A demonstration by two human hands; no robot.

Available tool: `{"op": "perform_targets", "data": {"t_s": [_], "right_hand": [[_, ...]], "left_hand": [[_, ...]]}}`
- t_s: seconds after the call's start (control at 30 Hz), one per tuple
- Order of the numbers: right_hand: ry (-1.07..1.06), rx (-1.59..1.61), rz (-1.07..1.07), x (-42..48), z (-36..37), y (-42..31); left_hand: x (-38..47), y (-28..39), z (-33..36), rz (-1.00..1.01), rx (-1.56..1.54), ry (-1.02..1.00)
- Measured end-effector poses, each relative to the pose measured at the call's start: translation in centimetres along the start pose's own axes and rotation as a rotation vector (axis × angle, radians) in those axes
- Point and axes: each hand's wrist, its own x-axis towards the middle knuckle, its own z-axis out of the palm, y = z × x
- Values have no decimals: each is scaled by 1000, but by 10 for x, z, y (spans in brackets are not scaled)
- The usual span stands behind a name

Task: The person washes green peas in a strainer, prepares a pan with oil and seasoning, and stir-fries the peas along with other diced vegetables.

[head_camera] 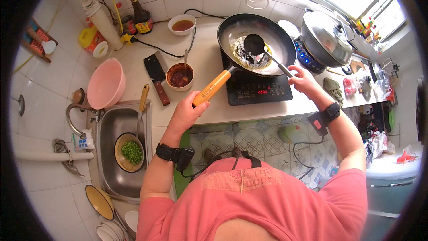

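Note:
My left hand (189,110) grips the end of the wooden handle (212,87) of a dark wok (284,45). The wok stands on a black induction cooker (260,95) with a lit red display, and seems slightly tilted. Between the fingers of my right hand (303,82) is the shaft of a ladle (280,65). Its black bowl (254,44) is over the middle of the wok, where some yellowish oil (240,52) glistens. How much the ladle holds is hard to tell.
Left of the wok are a bowl of dark red sauce (180,76) with a spoon, a cleaver (156,73) and a bowl of brown liquid (182,25). Chopped greens (131,152) sit in a bowl in the steel sink (110,177). A lidded pot (326,38) stands at right on another cooker.

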Motion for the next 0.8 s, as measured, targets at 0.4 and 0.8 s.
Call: {"op": "perform_targets", "data": {"t_s": [0.4,0.8], "right_hand": [[206,-58,9,-20,-25,21],[172,-163,-107,-3,-42,47]], "left_hand": [[-1,-1,-5,-43,-136,-76],[-10,-8,4,-56,-47,-85]]}}
